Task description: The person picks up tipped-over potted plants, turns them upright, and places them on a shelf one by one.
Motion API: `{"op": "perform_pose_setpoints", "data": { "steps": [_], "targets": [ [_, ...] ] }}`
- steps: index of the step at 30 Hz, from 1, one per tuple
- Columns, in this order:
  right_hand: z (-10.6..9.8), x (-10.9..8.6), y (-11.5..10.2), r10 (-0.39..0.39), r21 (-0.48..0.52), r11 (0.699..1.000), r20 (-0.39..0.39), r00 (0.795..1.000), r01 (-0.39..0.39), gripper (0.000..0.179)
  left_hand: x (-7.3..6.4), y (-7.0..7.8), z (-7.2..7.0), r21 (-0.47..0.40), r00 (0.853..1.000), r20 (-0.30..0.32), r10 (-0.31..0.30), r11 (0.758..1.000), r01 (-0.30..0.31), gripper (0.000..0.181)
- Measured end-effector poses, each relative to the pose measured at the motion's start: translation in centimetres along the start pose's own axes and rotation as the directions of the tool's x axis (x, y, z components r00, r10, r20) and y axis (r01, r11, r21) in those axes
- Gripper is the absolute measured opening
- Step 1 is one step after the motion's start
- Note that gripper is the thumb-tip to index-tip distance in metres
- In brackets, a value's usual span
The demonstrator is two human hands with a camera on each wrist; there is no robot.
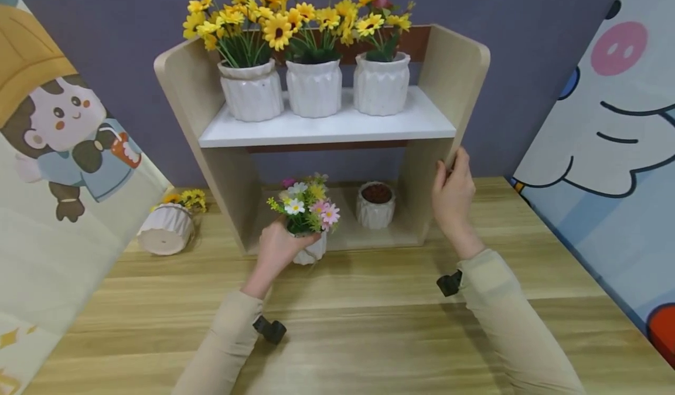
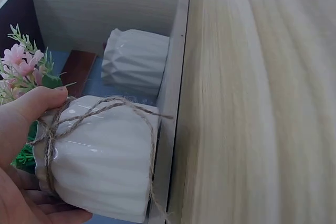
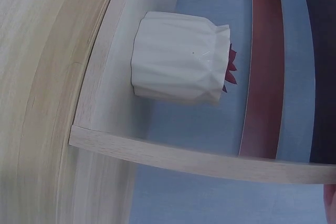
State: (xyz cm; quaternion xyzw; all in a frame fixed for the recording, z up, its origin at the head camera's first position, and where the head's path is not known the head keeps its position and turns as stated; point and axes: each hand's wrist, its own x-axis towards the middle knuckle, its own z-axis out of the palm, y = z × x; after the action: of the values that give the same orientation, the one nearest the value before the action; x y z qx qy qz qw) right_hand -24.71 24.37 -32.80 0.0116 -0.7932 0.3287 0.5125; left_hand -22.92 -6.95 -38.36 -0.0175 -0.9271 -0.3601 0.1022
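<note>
My left hand (image 1: pixel 279 247) grips a white flowerpot (image 2: pixel 105 156) just below its rim, thumb on the near side. Twine is tied around this pot, and pink, white and yellow flowers (image 1: pixel 316 206) rise from it. It is upright at the front edge of the lower level of a wooden shelf (image 1: pixel 327 132). My right hand (image 1: pixel 454 198) holds the shelf's right side panel by its front edge, thumb on the inner side. Inside the lower level, toward the right, stands a small white pot (image 1: pixel 375 213) with a dark red plant.
Three white pots of yellow flowers, including a middle one (image 1: pixel 314 90), line the upper board. Left of the shelf, another white pot (image 1: pixel 166 231) with yellow flowers lies on its side on the wooden table (image 1: pixel 364 324). Cartoon panels (image 1: pixel 617 137) flank both sides.
</note>
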Motion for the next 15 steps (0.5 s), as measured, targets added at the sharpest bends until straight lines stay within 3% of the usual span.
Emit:
{"op": "perform_pose_setpoints", "data": {
  "steps": [5, 15],
  "targets": [
    [0.1, 0.0, 0.0, -0.025, -0.007, 1.0, 0.008, 1.0, 0.025, 0.04, 1.1, 0.6, 0.9, 0.013, 0.999, 0.027, -0.026, 1.0, 0.026, 0.085],
    [0.3, -0.1, 0.0, -0.025, -0.015, 1.0, -0.02, 0.999, 0.025, 0.039, 3.2, 1.4, 2.8, -0.006, 0.997, 0.073, 0.009, 1.0, -0.008, 0.088]
  ]
}}
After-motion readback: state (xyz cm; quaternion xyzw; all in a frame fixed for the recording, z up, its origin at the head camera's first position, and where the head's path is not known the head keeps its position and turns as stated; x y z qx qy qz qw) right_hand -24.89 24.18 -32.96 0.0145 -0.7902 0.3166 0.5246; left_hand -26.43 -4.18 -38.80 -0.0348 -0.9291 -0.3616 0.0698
